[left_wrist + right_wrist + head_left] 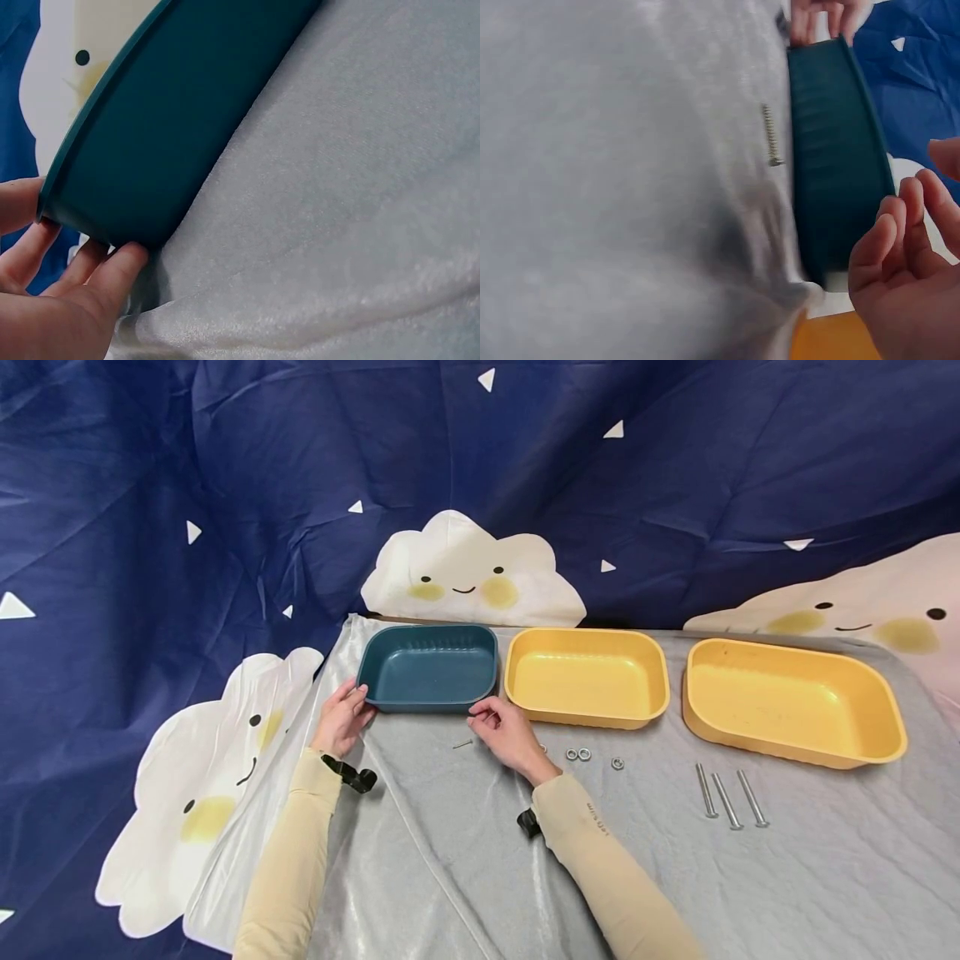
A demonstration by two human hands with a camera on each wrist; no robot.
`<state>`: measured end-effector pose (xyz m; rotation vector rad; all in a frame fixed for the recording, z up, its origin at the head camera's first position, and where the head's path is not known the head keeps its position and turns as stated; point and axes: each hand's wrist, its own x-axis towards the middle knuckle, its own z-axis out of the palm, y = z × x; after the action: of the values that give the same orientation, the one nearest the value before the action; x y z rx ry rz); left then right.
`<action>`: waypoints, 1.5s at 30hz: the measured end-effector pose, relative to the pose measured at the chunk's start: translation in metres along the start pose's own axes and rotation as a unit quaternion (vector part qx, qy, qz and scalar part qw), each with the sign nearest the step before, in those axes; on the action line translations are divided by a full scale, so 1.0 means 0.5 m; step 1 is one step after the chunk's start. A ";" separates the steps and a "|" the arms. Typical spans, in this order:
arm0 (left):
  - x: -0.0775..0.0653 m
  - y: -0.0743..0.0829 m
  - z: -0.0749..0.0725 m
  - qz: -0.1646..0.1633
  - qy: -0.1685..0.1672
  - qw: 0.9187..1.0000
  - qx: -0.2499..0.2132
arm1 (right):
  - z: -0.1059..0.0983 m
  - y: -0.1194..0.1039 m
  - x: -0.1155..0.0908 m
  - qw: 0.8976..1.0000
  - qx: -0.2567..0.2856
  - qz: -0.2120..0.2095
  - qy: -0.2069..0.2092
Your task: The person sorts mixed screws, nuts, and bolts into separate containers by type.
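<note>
A dark teal plastic tub [438, 677] stands at the left on the grey cloth. My left hand [343, 720] holds its front left corner, with one finger at the rim and other fingertips against the outer wall [157, 127]. At the front right corner is my right hand [510, 732], its fingers loosely bent and their tips right at the rim. In the right wrist view its thumb [946, 157] stands apart from the tub. A small screw [771, 135] lies on the cloth in front of the tub, between the two hands.
Two yellow tubs, a middle one [588, 681] and a right one [795, 697], stand in line with the teal one. Several hex nuts [584, 754] lie before the middle tub. Three long bolts [726, 802] lie before the right one. A blue cloud-print curtain [480, 460] hangs behind.
</note>
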<state>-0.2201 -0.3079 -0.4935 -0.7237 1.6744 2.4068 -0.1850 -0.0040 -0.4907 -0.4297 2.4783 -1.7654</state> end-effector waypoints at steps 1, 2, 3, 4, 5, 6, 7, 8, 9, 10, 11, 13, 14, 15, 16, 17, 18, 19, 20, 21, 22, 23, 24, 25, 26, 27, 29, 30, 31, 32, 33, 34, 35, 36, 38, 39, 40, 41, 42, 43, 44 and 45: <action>0.000 0.000 0.000 0.000 0.000 1.000 0.002 | 0.002 0.005 0.000 1.000 -0.009 0.003 -0.001; 0.000 0.001 0.000 0.000 0.001 1.000 0.002 | 0.004 0.009 0.000 1.000 -0.019 0.006 -0.002; -0.001 0.001 0.000 -0.001 0.001 1.000 0.004 | 0.006 0.013 0.000 1.000 -0.028 0.007 -0.005; -0.001 0.002 0.000 -0.001 0.002 1.000 0.004 | 0.007 0.015 0.000 0.999 -0.038 0.008 -0.006; -0.001 0.002 0.000 -0.002 0.001 1.000 0.004 | 0.009 0.018 -0.001 0.999 -0.047 0.009 -0.009; -0.002 0.002 0.000 -0.002 0.001 1.000 0.003 | 0.010 0.019 -0.001 0.998 -0.055 0.010 -0.012; -0.002 0.003 0.000 -0.003 -0.001 1.000 0.002 | 0.011 0.020 -0.001 0.998 -0.063 0.011 -0.017; -0.002 0.003 0.000 -0.003 -0.002 1.000 0.001 | 0.012 0.021 -0.001 0.997 -0.071 0.008 -0.020; -0.003 0.004 0.001 -0.003 -0.003 1.000 0.000 | 0.013 0.022 -0.001 0.997 -0.078 0.007 -0.025; -0.004 0.004 0.001 -0.003 -0.004 1.000 -0.002 | 0.014 0.023 -0.001 0.996 -0.085 0.005 -0.030; -0.004 0.004 0.001 -0.003 -0.005 1.000 -0.003 | 0.015 0.023 -0.002 0.995 -0.091 0.003 -0.036; -0.006 0.005 0.002 -0.003 -0.006 1.000 -0.002 | 0.017 0.025 -0.001 0.994 -0.102 -0.004 -0.044; -0.007 0.006 0.002 -0.003 -0.007 1.000 -0.002 | 0.018 0.026 -0.001 0.993 -0.110 -0.006 -0.049; -0.008 0.006 0.002 -0.002 -0.008 1.000 -0.001 | 0.018 0.026 -0.001 0.992 -0.117 -0.005 -0.054; -0.009 0.006 0.001 -0.002 -0.009 1.000 0.000 | 0.019 0.027 -0.001 0.990 -0.125 -0.005 -0.059; -0.010 0.006 0.000 0.000 -0.011 1.000 0.001 | 0.021 0.029 -0.001 0.989 -0.134 -0.005 -0.060; -0.011 0.005 -0.001 0.002 -0.013 1.000 0.002 | 0.023 0.032 -0.001 0.988 -0.143 -0.003 -0.062; -0.011 0.004 -0.002 0.003 -0.015 1.000 0.004 | 0.026 0.035 -0.002 0.986 -0.153 -0.001 -0.063; -0.012 0.004 -0.002 0.004 -0.017 1.000 0.005 | 0.028 0.037 -0.003 0.985 -0.160 0.006 -0.065; -0.012 0.004 -0.003 0.004 -0.017 1.000 0.006 | 0.030 0.039 -0.004 0.984 -0.164 0.012 -0.065; -0.011 0.003 -0.004 0.004 -0.017 1.000 0.007 | 0.032 0.040 -0.004 0.984 -0.167 0.018 -0.064; -0.010 0.002 -0.004 0.004 -0.016 1.000 0.008 | 0.034 0.041 -0.005 0.984 -0.168 0.023 -0.061; -0.010 0.003 -0.004 0.004 -0.012 1.000 0.010 | 0.035 0.041 -0.006 0.983 -0.169 0.028 -0.059; -0.009 0.002 -0.004 0.003 -0.011 1.000 0.011 | 0.036 0.041 -0.007 0.983 -0.170 0.032 -0.056; -0.008 0.002 -0.004 0.001 -0.008 1.000 0.011 | 0.037 0.040 -0.007 0.983 -0.169 0.037 -0.053; -0.007 0.002 -0.004 0.000 -0.006 1.000 0.012 | 0.038 0.040 -0.007 0.983 -0.169 0.041 -0.050; -0.006 0.001 -0.003 -0.001 -0.001 1.000 0.014 | 0.040 0.041 -0.006 0.983 -0.174 0.046 -0.045; -0.006 0.001 -0.003 -0.002 0.001 1.000 0.015 | 0.041 0.042 -0.006 0.982 -0.176 0.048 -0.044; -0.005 0.000 -0.003 -0.002 0.002 1.000 0.014 | 0.042 0.043 -0.005 0.982 -0.178 0.050 -0.043; -0.005 0.000 -0.003 -0.002 0.002 1.000 0.013 | 0.043 0.043 -0.005 0.981 -0.180 0.052 -0.043; -0.004 0.000 -0.003 -0.001 0.002 1.000 0.012 | 0.043 0.043 -0.005 0.981 -0.182 0.052 -0.042; -0.003 -0.001 -0.004 0.000 0.002 1.000 0.009 | 0.044 0.043 -0.005 0.980 -0.185 0.051 -0.042; -0.002 -0.001 -0.004 0.001 -0.001 1.000 0.006 | 0.045 0.044 -0.005 0.980 -0.190 0.049 -0.041; -0.002 -0.001 -0.003 0.003 -0.004 1.000 0.004 | 0.046 0.044 -0.005 0.979 -0.193 0.049 -0.041; -0.002 -0.001 -0.003 0.002 -0.008 1.000 0.001 | 0.047 0.043 -0.006 0.977 -0.201 0.048 -0.042; -0.002 0.000 -0.003 0.002 -0.008 1.000 0.002 | 0.048 0.042 -0.006 0.977 -0.205 0.049 -0.042; -0.002 0.000 -0.002 0.001 -0.008 1.000 0.001 | 0.049 0.042 -0.006 0.976 -0.209 0.050 -0.042; -0.002 0.000 -0.002 0.001 -0.007 1.000 0.002 | 0.050 0.041 -0.007 0.975 -0.212 0.051 -0.042; -0.002 0.000 -0.001 0.000 -0.006 1.000 0.002 | 0.051 0.040 -0.007 0.975 -0.213 0.052 -0.041; -0.001 0.000 -0.001 0.000 -0.005 1.000 0.001 | 0.052 0.040 -0.007 0.974 -0.215 0.053 -0.040; -0.001 -0.001 -0.002 0.000 -0.005 1.000 0.000 | 0.053 0.040 -0.007 0.974 -0.216 0.055 -0.039; 0.000 -0.002 -0.002 0.001 -0.005 1.000 -0.001 | 0.054 0.040 -0.007 0.974 -0.217 0.057 -0.038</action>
<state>-0.2194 -0.3086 -0.4945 -0.7103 1.6714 2.4096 -0.1795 -0.0217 -0.5187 -0.3603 2.7638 -1.1359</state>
